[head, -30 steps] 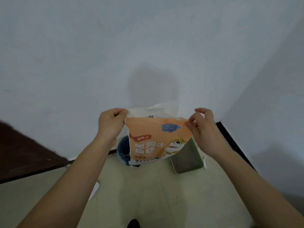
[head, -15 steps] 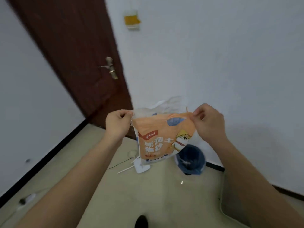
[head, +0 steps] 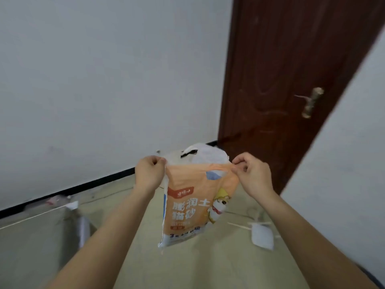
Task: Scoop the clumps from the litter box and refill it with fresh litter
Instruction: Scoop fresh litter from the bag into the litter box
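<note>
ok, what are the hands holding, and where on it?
The orange litter bag: left hand pinches its top-left corner, right hand its top-right corner.

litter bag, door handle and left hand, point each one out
litter bag [head: 187, 207]: head view, orange front panel by the printed characters
door handle [head: 313, 102]: head view, its metal plate
left hand [head: 149, 174]: head view, back of the hand

Only the person's two arms showed. The left hand [head: 149, 174] and the right hand [head: 252, 176] were bare, and so were both wrists. The left forearm [head: 108, 232] and the right forearm [head: 302, 230] ran uncovered down to the bottom edge of the view, smooth and widening towards the elbows. What was worn higher up could not be told. Fingernails and finer marks were too blurred to make out.
</note>
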Demonstrator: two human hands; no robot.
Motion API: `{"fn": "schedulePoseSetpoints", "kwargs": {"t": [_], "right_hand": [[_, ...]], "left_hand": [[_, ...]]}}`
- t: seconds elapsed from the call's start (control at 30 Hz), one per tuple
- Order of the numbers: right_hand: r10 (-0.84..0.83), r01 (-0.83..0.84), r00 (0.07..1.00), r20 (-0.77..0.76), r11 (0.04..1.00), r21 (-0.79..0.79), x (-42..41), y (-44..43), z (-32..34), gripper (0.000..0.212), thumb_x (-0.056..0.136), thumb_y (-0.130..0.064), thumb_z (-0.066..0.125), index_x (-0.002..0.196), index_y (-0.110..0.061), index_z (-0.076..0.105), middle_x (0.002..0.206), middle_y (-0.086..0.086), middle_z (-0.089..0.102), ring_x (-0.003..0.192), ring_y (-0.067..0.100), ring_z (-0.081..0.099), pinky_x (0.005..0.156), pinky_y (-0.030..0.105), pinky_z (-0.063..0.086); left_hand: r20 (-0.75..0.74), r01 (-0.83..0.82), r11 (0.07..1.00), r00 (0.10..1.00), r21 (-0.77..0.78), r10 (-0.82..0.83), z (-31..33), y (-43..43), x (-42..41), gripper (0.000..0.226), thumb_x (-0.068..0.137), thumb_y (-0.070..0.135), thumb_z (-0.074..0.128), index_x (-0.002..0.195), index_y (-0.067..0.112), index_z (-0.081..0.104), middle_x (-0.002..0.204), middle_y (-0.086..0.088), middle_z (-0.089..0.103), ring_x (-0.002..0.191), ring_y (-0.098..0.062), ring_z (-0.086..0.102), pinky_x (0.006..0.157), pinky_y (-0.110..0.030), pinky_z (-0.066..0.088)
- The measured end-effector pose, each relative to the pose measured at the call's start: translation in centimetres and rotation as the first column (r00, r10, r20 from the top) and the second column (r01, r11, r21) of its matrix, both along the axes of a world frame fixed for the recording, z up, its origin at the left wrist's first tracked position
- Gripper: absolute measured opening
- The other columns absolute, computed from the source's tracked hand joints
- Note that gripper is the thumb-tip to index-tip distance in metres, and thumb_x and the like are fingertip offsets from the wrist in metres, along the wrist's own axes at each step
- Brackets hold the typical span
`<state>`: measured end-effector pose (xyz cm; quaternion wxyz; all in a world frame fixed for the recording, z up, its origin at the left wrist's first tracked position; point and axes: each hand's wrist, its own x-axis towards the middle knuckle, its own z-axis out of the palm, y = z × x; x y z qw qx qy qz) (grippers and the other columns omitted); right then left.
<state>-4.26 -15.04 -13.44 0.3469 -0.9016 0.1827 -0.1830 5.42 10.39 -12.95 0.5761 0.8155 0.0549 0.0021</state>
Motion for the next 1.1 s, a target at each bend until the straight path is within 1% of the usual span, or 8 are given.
{"fn": "schedulePoseSetpoints", "kwargs": {"t": [0.17, 0.27, 0.4, 0.47, 0.6, 0.83, 0.97, 1.1], "right_hand": [[0.162, -0.166, 0.983, -0.087, 0.986, -0.035, 13.1, 9.7, -1.5, 0.042, 0.088, -0.023, 0.071, 0.129, -0.025, 0.062, 0.079, -0.011, 0.062, 0.082, 0.012, 0.059, 0.083, 0.027, 0.046], [0.235, -0.241, 0.962, -0.136, 0.97, -0.027, 20.1, 13.7, -2.2, 0.045, 0.092, -0.023, 0.065, 0.137, -0.021, 0.057, 0.104, 0.004, 0.071, 0.098, 0.021, 0.064, 0.091, 0.03, 0.047], [0.34, -0.367, 0.919, -0.201, 0.923, -0.116, 29.1, 16.7, -3.6, 0.033, 0.096, -0.023, 0.057, 0.129, -0.023, 0.064, 0.119, 0.002, 0.068, 0.111, 0.022, 0.059, 0.092, 0.034, 0.048], [0.359, -0.395, 0.906, -0.226, 0.908, -0.14, 33.5, 17.5, -4.6, 0.027, 0.097, -0.026, 0.056, 0.121, -0.024, 0.068, 0.114, -0.002, 0.068, 0.109, 0.019, 0.058, 0.084, 0.031, 0.046], [0.417, -0.458, 0.87, -0.264, 0.881, -0.118, 43.6, 18.4, -7.7, 0.02, 0.096, -0.031, 0.057, 0.108, -0.028, 0.072, 0.103, -0.008, 0.068, 0.098, 0.013, 0.057, 0.073, 0.028, 0.041], [0.557, -0.607, 0.747, -0.362, 0.795, -0.03, 61.2, 21.4, -11.5, 0.018, 0.096, -0.031, 0.056, 0.104, -0.028, 0.072, 0.099, -0.005, 0.068, 0.095, 0.018, 0.061, 0.073, 0.032, 0.05], [0.594, -0.673, 0.691, -0.412, 0.737, -0.067, 69.3, 24.3, -11.2, 0.02, 0.096, -0.03, 0.053, 0.098, -0.023, 0.073, 0.096, 0.0, 0.067, 0.094, 0.022, 0.06, 0.071, 0.033, 0.049], [0.606, -0.708, 0.656, -0.45, 0.701, -0.088, 76.0, 27.6, -13.4, 0.022, 0.097, -0.032, 0.051, 0.101, -0.024, 0.071, 0.096, -0.002, 0.064, 0.093, 0.021, 0.057, 0.072, 0.033, 0.047]], "left_hand": [[0.008, -0.097, 0.994, 0.995, 0.051, 0.096, -0.8, 10.7, 8.4, 0.03, 0.095, 0.019, 0.056, 0.072, 0.003, 0.066, 0.057, -0.003, 0.055, 0.05, -0.018, 0.042, 0.053, -0.028, 0.037], [0.031, -0.134, 0.986, 0.991, 0.096, 0.131, -0.5, 15.2, 13.6, 0.03, 0.096, 0.02, 0.056, 0.07, 0.009, 0.066, 0.058, -0.005, 0.056, 0.052, -0.018, 0.045, 0.053, -0.028, 0.038], [0.054, -0.163, 0.971, 0.986, 0.173, 0.156, -0.9, 18.6, 21.2, 0.025, 0.097, 0.022, 0.055, 0.078, 0.011, 0.069, 0.065, -0.007, 0.064, 0.06, -0.025, 0.056, 0.057, -0.035, 0.046], [0.064, -0.188, 0.958, 0.982, 0.217, 0.178, -1.8, 19.5, 25.3, 0.024, 0.097, 0.021, 0.055, 0.083, 0.009, 0.069, 0.07, -0.008, 0.067, 0.067, -0.029, 0.063, 0.064, -0.039, 0.051], [0.048, -0.217, 0.905, 0.976, 0.367, 0.214, -4.7, 20.9, 34.6, 0.02, 0.098, 0.021, 0.052, 0.089, 0.012, 0.067, 0.075, -0.002, 0.068, 0.068, -0.019, 0.063, 0.062, -0.031, 0.049], [-0.086, -0.232, 0.813, 0.942, 0.534, 0.325, -9.0, 23.8, 47.9, 0.02, 0.098, 0.019, 0.051, 0.098, 0.011, 0.069, 0.096, -0.004, 0.071, 0.088, -0.024, 0.063, 0.078, -0.034, 0.05], [-0.134, -0.28, 0.828, 0.912, 0.486, 0.387, -10.0, 26.7, 53.9, 0.019, 0.099, 0.017, 0.052, 0.101, 0.008, 0.069, 0.097, -0.003, 0.068, 0.092, -0.025, 0.063, 0.081, -0.033, 0.049], [-0.256, -0.361, 0.885, 0.863, 0.293, 0.436, -12.9, 30.0, 60.6, 0.016, 0.1, 0.018, 0.052, 0.098, 0.006, 0.062, 0.094, -0.007, 0.061, 0.069, -0.022, 0.057, 0.063, -0.036, 0.054]]}}
